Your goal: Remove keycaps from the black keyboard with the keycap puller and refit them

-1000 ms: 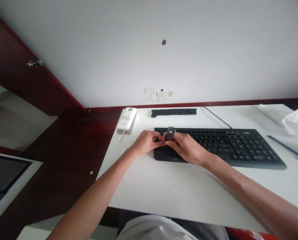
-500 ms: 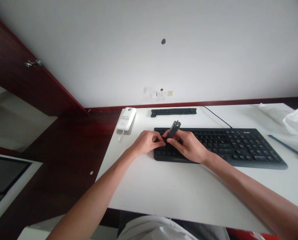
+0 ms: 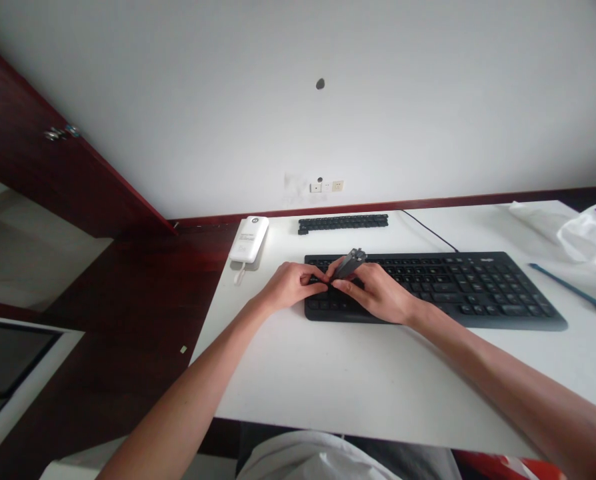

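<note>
A black keyboard (image 3: 478,288) lies on the white table, and both hands work over its left end. My right hand (image 3: 381,292) grips a short dark grey tool (image 3: 349,263) with a notched upper end. That tool leans up and to the right, its lower end hidden among the fingers and keys. Close beside it, my left hand (image 3: 298,285) has thumb and forefinger pinched together at the keys. Whatever lies between those fingertips is too small to make out. Behind the keyboard, loose black keycaps (image 3: 343,223) stand in rows.
A white power bank (image 3: 249,240) with a short strap lies at the table's left edge. To the right are a blue stick-like tool (image 3: 571,287) and a crumpled white plastic bag (image 3: 588,233). The keyboard's cable (image 3: 431,231) runs back towards the wall.
The grey tool has tilted further to the right, its upper end now lower. Both hands stay at the same keys, and the view has shifted slightly.
</note>
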A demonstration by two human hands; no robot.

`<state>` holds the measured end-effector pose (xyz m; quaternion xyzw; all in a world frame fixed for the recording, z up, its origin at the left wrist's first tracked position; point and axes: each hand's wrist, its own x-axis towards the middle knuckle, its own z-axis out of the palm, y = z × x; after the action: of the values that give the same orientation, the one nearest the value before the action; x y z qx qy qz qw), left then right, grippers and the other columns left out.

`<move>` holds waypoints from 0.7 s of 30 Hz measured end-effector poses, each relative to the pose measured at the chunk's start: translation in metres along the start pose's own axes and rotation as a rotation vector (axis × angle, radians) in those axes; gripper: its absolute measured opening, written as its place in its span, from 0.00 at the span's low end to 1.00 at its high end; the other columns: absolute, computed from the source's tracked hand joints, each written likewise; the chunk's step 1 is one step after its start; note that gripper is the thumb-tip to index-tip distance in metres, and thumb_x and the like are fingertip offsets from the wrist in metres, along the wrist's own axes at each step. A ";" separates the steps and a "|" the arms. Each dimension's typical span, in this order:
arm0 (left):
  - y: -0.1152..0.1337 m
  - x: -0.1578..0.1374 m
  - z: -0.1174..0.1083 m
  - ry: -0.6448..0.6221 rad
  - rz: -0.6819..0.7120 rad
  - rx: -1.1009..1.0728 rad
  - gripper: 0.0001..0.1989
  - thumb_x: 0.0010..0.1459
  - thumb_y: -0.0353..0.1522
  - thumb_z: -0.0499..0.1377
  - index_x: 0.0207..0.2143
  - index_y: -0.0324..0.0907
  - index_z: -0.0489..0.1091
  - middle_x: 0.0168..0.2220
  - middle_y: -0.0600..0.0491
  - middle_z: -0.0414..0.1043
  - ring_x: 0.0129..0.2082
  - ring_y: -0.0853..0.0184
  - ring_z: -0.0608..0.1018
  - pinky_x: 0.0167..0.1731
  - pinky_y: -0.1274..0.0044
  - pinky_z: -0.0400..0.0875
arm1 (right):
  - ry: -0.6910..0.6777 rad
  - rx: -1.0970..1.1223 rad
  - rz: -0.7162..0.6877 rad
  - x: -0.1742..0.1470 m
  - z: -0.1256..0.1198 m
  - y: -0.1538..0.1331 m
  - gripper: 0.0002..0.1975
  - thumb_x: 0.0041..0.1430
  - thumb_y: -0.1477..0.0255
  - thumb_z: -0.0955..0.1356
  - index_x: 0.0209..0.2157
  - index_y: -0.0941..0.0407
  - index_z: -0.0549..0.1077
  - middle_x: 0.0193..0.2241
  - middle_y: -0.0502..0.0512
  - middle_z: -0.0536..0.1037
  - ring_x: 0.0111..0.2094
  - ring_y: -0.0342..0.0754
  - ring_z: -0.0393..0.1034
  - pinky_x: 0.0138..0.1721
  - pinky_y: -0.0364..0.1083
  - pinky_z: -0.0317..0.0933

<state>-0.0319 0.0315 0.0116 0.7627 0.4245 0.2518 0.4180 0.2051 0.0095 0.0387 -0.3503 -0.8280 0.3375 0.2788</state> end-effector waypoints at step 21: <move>-0.003 0.000 0.002 0.019 -0.014 -0.006 0.13 0.57 0.41 0.68 0.39 0.41 0.82 0.21 0.60 0.62 0.22 0.74 0.58 0.24 0.78 0.48 | 0.026 0.037 -0.041 -0.002 -0.004 0.003 0.13 0.72 0.64 0.64 0.51 0.53 0.77 0.46 0.55 0.80 0.44 0.52 0.76 0.46 0.49 0.67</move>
<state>-0.0318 0.0315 0.0086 0.7562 0.4328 0.2572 0.4180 0.2105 0.0106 0.0387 -0.3322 -0.8251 0.3422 0.3029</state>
